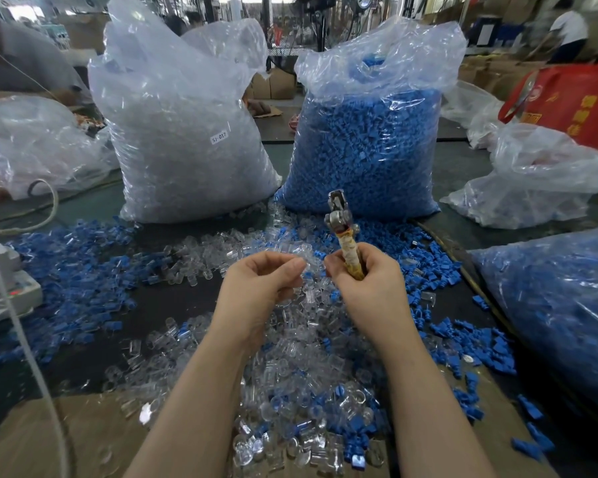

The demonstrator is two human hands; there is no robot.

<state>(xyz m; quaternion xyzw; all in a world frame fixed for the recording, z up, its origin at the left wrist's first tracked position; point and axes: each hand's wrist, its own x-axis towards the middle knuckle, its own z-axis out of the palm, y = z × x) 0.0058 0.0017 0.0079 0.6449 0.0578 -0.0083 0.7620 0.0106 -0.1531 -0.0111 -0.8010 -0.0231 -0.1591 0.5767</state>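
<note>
Right hand (363,282) was clamped round the tool (346,236) at centre frame, fist closed on the handle and the tool standing nearly upright, above the heap of parts. Tool look: handle wrapped in yellowish, worn tape, an orange-brown collar above the fist, then a dull grey metal head with a pivot bolt and a narrow notched tip pointing to the top of the frame. Left hand (259,281) sat just left of it, the two hands close but apart, fingers curled with the tips bunched toward the thumb; could not tell whether a clear piece was pinched there.

Beneath both hands, loose clear pieces (290,357) were heaped on the dark counter (173,305), mixed with small blue pieces (76,277) spread left and right. Behind, two tall plastic sacks stood side by side: the clear-parts sack (187,132) at centre left with a white label (219,137) reading SJ-017, and the blue-parts sack (366,150) at centre right. Another blue-filled sack (549,305) lay at the right edge, a red bag (573,98) at upper right. Brown cardboard (66,436) covered the lower left.
</note>
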